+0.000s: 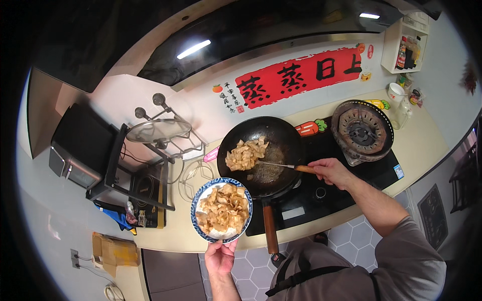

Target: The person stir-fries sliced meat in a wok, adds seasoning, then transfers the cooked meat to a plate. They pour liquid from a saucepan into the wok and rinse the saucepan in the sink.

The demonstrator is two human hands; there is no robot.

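Observation:
My left hand (221, 257) grips the near rim of a blue-and-white plate (194, 205), held beside the near left edge of a black wok. Browned, sliced food (225, 209) is heaped on it over something white. The wok (288, 150) sits on the black glass hob, its wooden handle (270, 229) pointing towards me. My right hand (331, 172) is closed around the wooden handle of a metal cooking utensil (304, 169). The utensil's far end touches a pile of sliced food (246, 153) in the left half of the wok; it is partly hidden there. Oily liquid (268, 171) lies beside the pile.
An uncovered burner (362, 129) with a ring guard stands right of the wok. Left are a wire rack (180, 139) with a glass lid (160, 130), a wire trivet (194, 180) and an induction cooker (145, 188). Jars and a white cup (396, 91) stand at the back right.

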